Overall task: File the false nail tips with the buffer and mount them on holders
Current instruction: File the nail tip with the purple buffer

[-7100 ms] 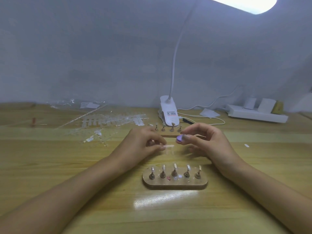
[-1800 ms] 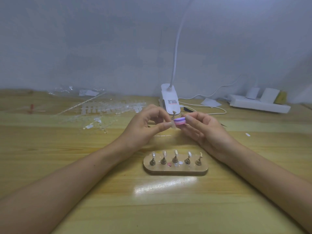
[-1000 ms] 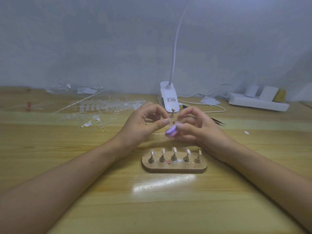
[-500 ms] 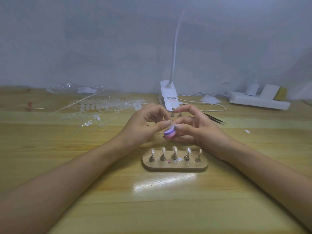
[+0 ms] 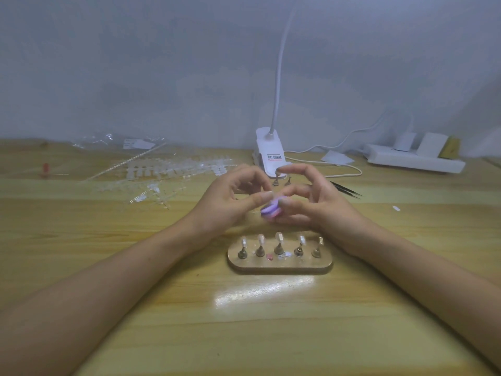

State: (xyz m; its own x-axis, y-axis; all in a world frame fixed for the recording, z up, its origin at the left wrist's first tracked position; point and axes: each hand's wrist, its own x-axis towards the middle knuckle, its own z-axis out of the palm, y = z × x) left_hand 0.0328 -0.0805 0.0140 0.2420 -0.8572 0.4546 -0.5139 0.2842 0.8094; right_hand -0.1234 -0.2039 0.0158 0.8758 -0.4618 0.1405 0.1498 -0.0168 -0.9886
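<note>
My right hand [image 5: 317, 204] pinches a small purple and pink buffer [image 5: 271, 210] between thumb and fingers, just above the table. My left hand [image 5: 230, 204] has thumb and forefinger pinched right against the buffer; a clear nail tip there is too small and blurred to make out. In front of both hands lies an oval wooden base [image 5: 280, 264] with several metal holders [image 5: 279, 246], most topped with clear nail tips. Two more holders [image 5: 282, 181] stand behind my hands.
Clear strips of nail tips [image 5: 173, 169] and plastic bags lie at the back left. A white clip lamp [image 5: 269, 156] stands at the back centre, black tweezers [image 5: 345, 189] to its right, and a white power strip [image 5: 414, 160] at the back right.
Both hands came up from the table and met. Over the last second the buffer has kept shifting and tilting against my left fingertips, with both hands staying in place.
</note>
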